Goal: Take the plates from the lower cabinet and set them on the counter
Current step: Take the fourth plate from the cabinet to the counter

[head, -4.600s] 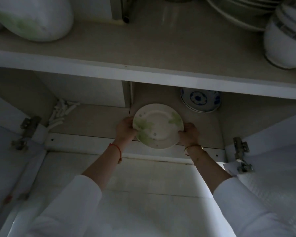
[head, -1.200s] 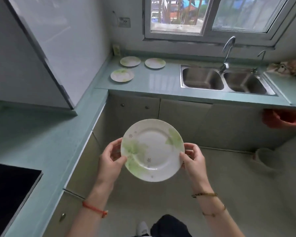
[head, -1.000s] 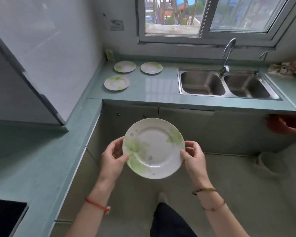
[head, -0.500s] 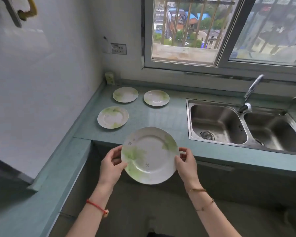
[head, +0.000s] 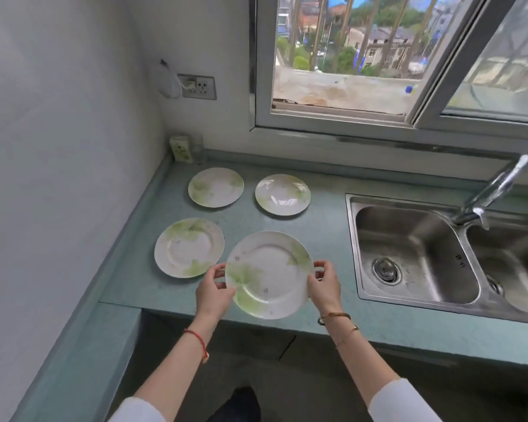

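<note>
I hold the round white ceramic plate with green leaf print [head: 269, 274] over the teal counter's [head: 326, 226] front edge, my left hand [head: 213, 289] and right hand [head: 323, 284] pinching opposite rims; glazed, stiff, breakable, probably slippery, so rim grips suit it.

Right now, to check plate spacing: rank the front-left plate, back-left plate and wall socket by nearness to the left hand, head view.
1. The front-left plate, just left of the left hand gripping the held plate.
2. The back-left plate, farther back near the corner.
3. The wall socket, up on the back wall.
</note>
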### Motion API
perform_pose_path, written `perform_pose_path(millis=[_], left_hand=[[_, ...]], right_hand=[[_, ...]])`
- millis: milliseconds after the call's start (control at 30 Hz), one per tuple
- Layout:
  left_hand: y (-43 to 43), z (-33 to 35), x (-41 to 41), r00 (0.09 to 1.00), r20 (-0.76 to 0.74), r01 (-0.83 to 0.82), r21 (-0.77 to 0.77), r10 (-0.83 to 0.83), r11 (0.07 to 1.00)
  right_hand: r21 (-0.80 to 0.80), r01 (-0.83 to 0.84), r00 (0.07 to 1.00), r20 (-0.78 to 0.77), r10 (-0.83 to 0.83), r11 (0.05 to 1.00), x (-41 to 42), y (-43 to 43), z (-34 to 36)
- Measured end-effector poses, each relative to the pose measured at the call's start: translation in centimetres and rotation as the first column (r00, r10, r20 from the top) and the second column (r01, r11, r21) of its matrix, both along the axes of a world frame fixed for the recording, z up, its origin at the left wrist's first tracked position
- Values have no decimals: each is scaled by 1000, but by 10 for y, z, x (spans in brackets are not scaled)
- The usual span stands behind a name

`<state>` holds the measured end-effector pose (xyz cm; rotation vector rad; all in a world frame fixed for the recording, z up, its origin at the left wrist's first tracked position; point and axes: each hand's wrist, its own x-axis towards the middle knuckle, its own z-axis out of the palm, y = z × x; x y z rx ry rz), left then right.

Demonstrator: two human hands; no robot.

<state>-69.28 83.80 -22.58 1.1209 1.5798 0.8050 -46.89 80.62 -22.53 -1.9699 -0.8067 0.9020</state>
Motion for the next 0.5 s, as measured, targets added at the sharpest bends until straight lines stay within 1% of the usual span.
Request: perform_pose_path(millis=[100, 233, 333, 500], left_hand=[[38, -18, 3, 999, -20, 45, -34, -46, 998], [71, -37, 5, 991, -45, 119, -77, -123, 990], [84, -48, 7, 983, -56, 171, -108, -177, 979], [101, -62, 11, 975, -67, 201, -143, -212, 969]], right_hand=[[-44, 27, 998, 50, -25, 999, 2, 37, -21], [-121, 64, 995, 79, -55, 991, 7, 68, -47], [-165, 81, 993, 98, -66, 983, 13, 80, -61], [-205, 67, 989, 143, -37, 977, 19, 96, -79]])
